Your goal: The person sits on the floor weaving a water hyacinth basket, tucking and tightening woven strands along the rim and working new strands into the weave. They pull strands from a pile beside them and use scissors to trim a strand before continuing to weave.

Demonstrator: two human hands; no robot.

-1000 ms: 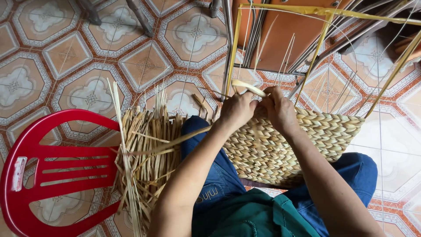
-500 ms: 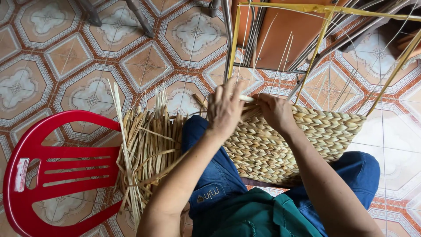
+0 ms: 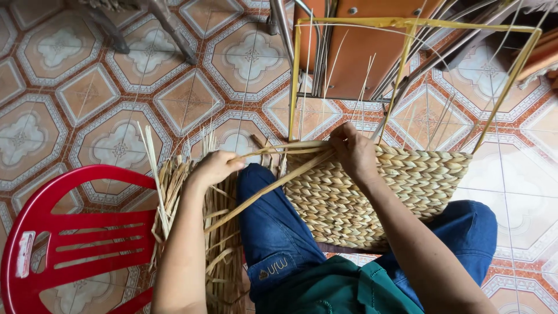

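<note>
A half-woven straw basket (image 3: 378, 197) rests between my knees, built on a yellow wire frame (image 3: 407, 26) that rises above the woven part. My right hand (image 3: 351, 151) presses on the basket's top left edge, pinching a long pale straw strand (image 3: 279, 152). My left hand (image 3: 216, 167) grips the same strand farther left, pulled out over my left knee. A second strand (image 3: 261, 195) slants down from the basket toward the straw pile.
A pile of loose straw strips (image 3: 215, 232) lies on the tiled floor (image 3: 87, 99) left of my leg. A red plastic chair (image 3: 70, 232) stands at lower left. Metal furniture legs (image 3: 168, 26) and an orange panel (image 3: 378, 52) stand beyond the basket.
My left hand has moved away from the basket's edge to the left, drawing the strand out. My right hand stays at the rim.
</note>
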